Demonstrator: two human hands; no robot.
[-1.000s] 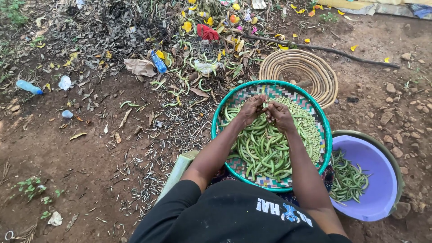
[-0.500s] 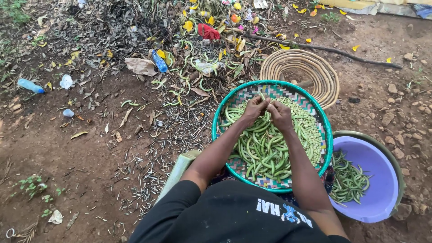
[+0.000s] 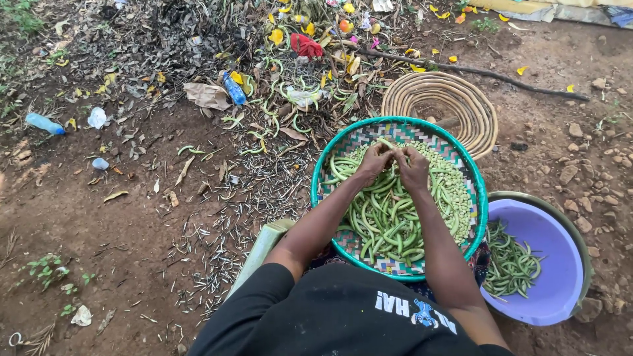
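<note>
2 hands: both meet over the far half of the woven tray, fingertips pinched together on 1 green bean pod [image 3: 394, 150].
Plastic bottles: 2 on the dirt at left, 1 pale blue bottle [image 3: 45, 123] near the left edge and 1 darker blue bottle [image 3: 234, 89] by the litter heap.
Brown paper scrap: 1 [image 3: 206, 95], just beside the darker bottle.
Litter heap: dry leaves, yellow petals, 1 red scrap [image 3: 306, 45] and curled empty pods [image 3: 277, 112], too many to count.
Left hand: [image 3: 374, 160] fingers closed on the pod's left end.
Right hand: [image 3: 414, 167] fingers closed on the pod's right end, touching the left hand.
Woven tray: 1 [image 3: 328, 165], round, teal rim, resting at the person's knees; it holds a pile of whole pods [image 3: 379, 221] near the person and a bed of shelled beans [image 3: 455, 194] on its right, both too many to count.
Coiled mat: 1 [image 3: 484, 118], tan, on the ground just beyond the tray.
Purple basin: 1 [image 3: 560, 264], right of the tray and touching it, with a small heap of pods [image 3: 511, 260] inside.
Stick: 1 [image 3: 488, 71], long, lying beyond the mat.
</note>
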